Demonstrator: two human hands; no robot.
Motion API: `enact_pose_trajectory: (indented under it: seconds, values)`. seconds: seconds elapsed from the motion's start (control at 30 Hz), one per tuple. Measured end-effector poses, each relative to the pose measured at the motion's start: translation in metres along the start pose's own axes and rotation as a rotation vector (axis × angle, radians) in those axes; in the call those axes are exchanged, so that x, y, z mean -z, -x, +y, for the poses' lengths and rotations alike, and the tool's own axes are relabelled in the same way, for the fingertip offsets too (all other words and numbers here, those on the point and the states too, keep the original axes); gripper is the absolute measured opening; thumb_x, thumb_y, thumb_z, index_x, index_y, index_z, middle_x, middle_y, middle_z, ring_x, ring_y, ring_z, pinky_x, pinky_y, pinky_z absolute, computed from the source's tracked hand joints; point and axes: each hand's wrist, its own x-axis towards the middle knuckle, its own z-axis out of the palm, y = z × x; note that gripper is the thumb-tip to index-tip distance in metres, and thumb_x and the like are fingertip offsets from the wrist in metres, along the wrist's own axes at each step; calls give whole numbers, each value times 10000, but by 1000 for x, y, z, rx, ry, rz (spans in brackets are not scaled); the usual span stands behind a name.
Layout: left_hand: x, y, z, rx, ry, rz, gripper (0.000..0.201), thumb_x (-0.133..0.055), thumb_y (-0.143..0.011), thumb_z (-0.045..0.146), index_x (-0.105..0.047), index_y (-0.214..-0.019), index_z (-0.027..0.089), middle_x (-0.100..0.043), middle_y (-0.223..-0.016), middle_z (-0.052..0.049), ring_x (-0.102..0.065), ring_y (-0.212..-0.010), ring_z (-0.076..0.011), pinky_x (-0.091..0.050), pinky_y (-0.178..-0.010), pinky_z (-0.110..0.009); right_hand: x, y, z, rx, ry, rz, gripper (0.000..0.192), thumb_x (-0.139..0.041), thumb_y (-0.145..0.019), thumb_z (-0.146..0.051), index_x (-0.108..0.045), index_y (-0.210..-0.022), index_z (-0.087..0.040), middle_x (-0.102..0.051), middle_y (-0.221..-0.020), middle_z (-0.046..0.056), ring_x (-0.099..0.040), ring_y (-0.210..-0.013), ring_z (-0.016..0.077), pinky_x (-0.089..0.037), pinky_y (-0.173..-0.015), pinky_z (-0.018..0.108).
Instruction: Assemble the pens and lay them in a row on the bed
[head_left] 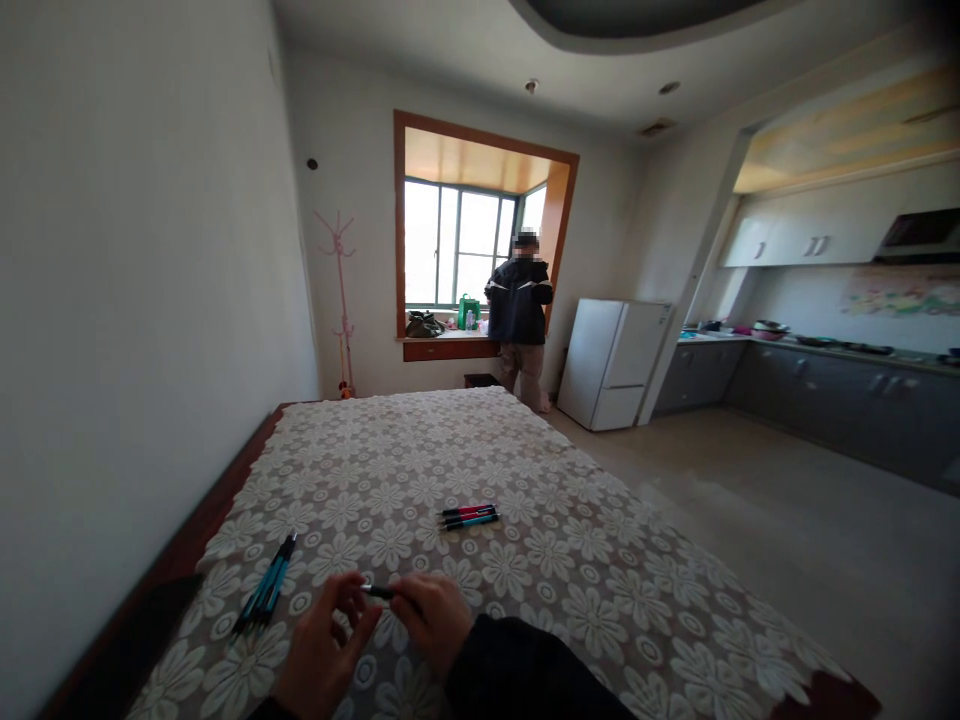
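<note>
Both hands grip one dark pen (377, 592) just above the tabletop (600, 600) near its front edge: left hand (324, 655) pinches one end, right hand (430, 615) the other. Blue pens (264, 597) lie near the left edge; red and blue pens (468, 516) sit mid-cloth, with open cloth beyond.

We see a cream lace tablecloth (525, 480) patterned with daisy-like flowers. On it, past our hands, lie slim red and blue pens (469, 516); left of those, teal-and-black pens (264, 596). Beyond the cloth stands a plain white fridge (611, 362).
</note>
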Motion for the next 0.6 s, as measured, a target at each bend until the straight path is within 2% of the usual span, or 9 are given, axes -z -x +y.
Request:
enact_pose_trajectory:
  seconds: [0.1, 0.17, 0.23, 0.37, 0.47, 0.6]
  values:
    - [0, -1, -5, -54, -35, -93, 287, -609, -826, 483, -662, -926, 219, -711, -831, -29, -673, -672, -158, -536, -528, -219, 3, 3, -4, 54, 234, -126, 232, -463, -949, -367, -643, -896, -231, -699, -844, 11, -630, -726, 154, -364, -615, 249]
    - [0, -1, -7, -93, -82, -184, 233, -577, -857, 437, -681, -859, 228, -715, -821, -18, -669, -661, -144, -540, -551, -209, 5, 4, -4, 66, 315, -159, 214, -460, -948, -362, -632, -924, -237, -709, -857, 7, -643, -725, 156, -348, -591, 255]
    - [0, 0, -9, -125, -128, -243, 212, -555, -877, 398, -702, -908, 248, -726, -850, -6, -669, -663, -135, -547, -584, -203, 8, 3, -4, 77, 360, -171, 198, -462, -946, -358, -621, -958, -240, -718, -868, 3, -654, -723, 158, -337, -578, 262]
    - [0, 1, -10, -176, -243, -271, 209, -552, -884, 371, -724, -962, 281, -746, -889, 2, -690, -753, -154, -557, -707, -221, 14, 2, -1, 124, 387, -239, 183, -476, -942, -353, -619, -966, -242, -730, -876, -2, -674, -734, 162, -323, -563, 266]
    - [1, 0, -9, -164, -317, -294, 236, -536, -897, 404, -736, -911, 280, -746, -841, -1, -692, -748, -165, -541, -691, -233, 16, 1, 1, 138, 393, -267, 190, -469, -954, -352, -628, -959, -247, -733, -884, -5, -679, -750, 159, -332, -571, 264]
    - [3, 0, -6, -145, -357, -293, 318, -489, -920, 452, -739, -857, 266, -738, -793, -9, -681, -724, -166, -518, -680, -238, 14, 0, 4, 145, 419, -219, 221, -453, -972, -362, -625, -918, -236, -711, -878, -2, -654, -762, 153, -356, -601, 265]
